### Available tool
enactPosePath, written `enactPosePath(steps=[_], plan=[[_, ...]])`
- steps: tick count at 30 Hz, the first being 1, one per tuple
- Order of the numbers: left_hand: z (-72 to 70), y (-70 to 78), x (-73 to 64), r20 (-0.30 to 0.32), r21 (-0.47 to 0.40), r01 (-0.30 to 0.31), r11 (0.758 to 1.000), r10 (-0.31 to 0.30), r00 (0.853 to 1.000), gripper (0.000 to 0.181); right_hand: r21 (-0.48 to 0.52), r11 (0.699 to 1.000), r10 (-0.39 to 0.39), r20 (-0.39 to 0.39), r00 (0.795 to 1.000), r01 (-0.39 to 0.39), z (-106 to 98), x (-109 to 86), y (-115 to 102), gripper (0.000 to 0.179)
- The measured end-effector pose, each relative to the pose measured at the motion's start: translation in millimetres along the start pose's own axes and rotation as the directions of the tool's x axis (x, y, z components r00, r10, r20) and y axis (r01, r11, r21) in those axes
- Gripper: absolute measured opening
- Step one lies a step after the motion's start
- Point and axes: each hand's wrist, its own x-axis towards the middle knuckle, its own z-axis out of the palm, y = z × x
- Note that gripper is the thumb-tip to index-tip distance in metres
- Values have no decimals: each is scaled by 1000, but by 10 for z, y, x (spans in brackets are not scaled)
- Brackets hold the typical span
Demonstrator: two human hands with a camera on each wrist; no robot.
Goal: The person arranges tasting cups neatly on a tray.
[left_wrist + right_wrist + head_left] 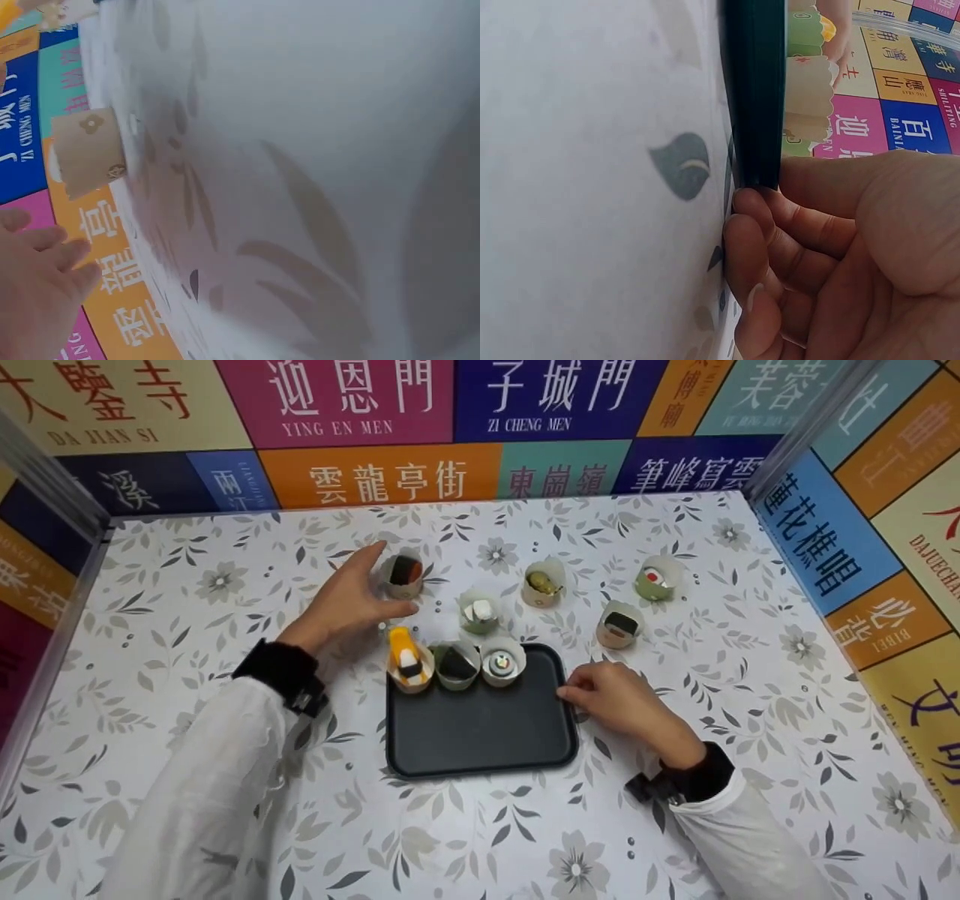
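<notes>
My left hand reaches around the left of a paper cup holding a dark-wrapped orange sushi-like piece, fingers and thumb spread apart. In the left wrist view a gap shows between the left hand and a brown paper cup. My right hand pinches the right rim of a black tray. Up close, the right thumb and fingers meet at the tray's edge. Along the tray's far side stand a yellow-topped cup, a cup with a black triangle and a cup with a round roll.
Beyond the tray stand a cup with a white piece, one with a greenish filling, one with a black-banded block and a green cup. Colourful lettered panels border the flowered tabletop.
</notes>
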Motion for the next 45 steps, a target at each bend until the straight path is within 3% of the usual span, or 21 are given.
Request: enactPosePath(steps=[13, 23, 36, 45], plan=[[56, -5, 289, -6, 28, 77, 997, -77, 997, 111, 7, 1000, 4, 7, 1000, -4, -25, 10, -15, 22], [144, 19, 366, -1, -34, 73, 997, -73, 997, 92, -12, 1000, -17, -21, 1000, 17, -48, -12, 24, 23], [170, 80, 389, 13, 73, 105, 992, -107, 994, 77, 12, 1000, 0, -2, 1000, 0, -27, -11, 27, 23], [232, 42, 350, -31, 117, 49, 992, -45, 999, 58, 17, 1000, 14, 8, 1000, -14, 0, -3, 10, 23]])
